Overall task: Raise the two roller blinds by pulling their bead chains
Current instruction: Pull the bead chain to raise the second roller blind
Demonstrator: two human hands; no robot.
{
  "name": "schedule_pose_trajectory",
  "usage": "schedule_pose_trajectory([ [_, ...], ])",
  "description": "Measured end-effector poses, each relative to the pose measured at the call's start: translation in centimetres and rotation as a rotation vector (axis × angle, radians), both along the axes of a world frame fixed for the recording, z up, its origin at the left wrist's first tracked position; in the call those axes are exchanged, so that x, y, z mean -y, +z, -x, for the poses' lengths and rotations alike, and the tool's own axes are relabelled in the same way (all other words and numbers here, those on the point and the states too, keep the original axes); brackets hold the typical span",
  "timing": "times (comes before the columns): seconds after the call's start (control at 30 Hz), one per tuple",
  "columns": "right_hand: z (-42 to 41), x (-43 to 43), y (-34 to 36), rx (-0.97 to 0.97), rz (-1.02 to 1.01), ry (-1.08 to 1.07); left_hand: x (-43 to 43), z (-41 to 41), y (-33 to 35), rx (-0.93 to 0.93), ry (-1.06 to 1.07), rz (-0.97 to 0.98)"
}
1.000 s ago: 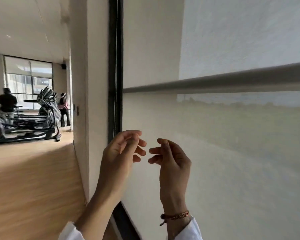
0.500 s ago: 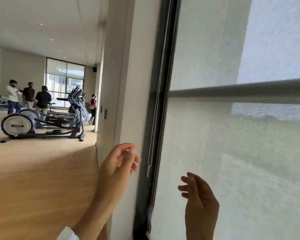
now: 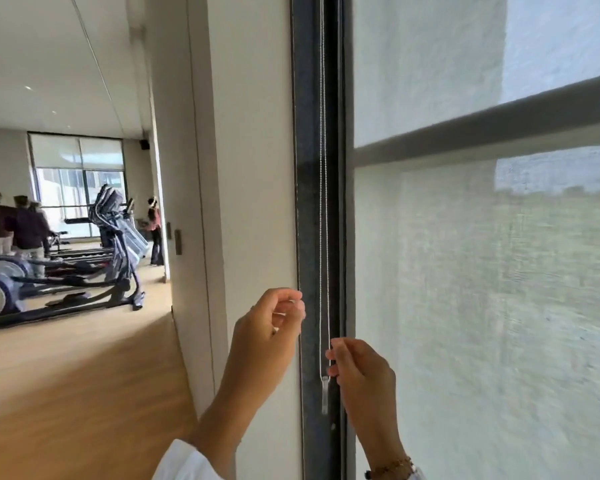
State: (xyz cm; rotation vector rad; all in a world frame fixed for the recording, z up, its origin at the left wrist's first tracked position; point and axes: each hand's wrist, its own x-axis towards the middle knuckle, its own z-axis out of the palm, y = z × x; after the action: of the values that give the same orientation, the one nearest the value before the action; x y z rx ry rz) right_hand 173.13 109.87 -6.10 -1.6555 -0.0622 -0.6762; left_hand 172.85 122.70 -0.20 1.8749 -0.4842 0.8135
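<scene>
A thin bead chain (image 3: 322, 202) hangs in a loop down the dark window frame (image 3: 309, 168) and ends in a clear plastic piece (image 3: 324, 393). My right hand (image 3: 361, 372) is at the chain's lower end, with its fingertips pinched on the right-hand strand just above the plastic piece. My left hand (image 3: 271, 327) hovers to the left of the frame with fingers loosely curled, and it holds nothing. The pale translucent roller blind (image 3: 482, 306) covers the window on the right. Only this one blind is in view.
A white wall pillar (image 3: 250, 168) stands directly left of the frame. Beyond it lies a wooden floor (image 3: 84, 375) with elliptical trainers (image 3: 111, 244) and several people (image 3: 14, 226) far off by another window.
The view swung so the frame and chain are now central. My right hand rose from low by the blind and closed its fingertips on the chain. My left hand stayed off the chain.
</scene>
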Motion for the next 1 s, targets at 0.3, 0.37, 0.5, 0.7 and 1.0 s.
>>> schedule_pose_trajectory([
  [0.3, -28.4, 0.3, 6.1, 0.019, -0.051, -0.201, 1.6, -24.9, 5.0, -0.2, -0.199, 0.059],
  [0.37, -32.1, 1.1, 6.9, -0.004, -0.043, -0.248, 2.2, -27.8, 5.7, -0.2, -0.259, 0.085],
  [0.5, -37.5, 1.5, 7.7, -0.052, -0.068, -0.218, 3.2, -32.4, 6.8, -0.177, -0.334, 0.102],
  [0.7, -39.7, 1.0, 8.4, 0.117, -0.014, -0.312, 3.2, -36.1, 7.9, -0.161, -0.442, 0.194],
  [1.0, -32.3, -4.6, 4.8, 0.441, 0.152, -0.719, 3.1, -35.8, 10.7, -0.14, -0.724, 0.297],
])
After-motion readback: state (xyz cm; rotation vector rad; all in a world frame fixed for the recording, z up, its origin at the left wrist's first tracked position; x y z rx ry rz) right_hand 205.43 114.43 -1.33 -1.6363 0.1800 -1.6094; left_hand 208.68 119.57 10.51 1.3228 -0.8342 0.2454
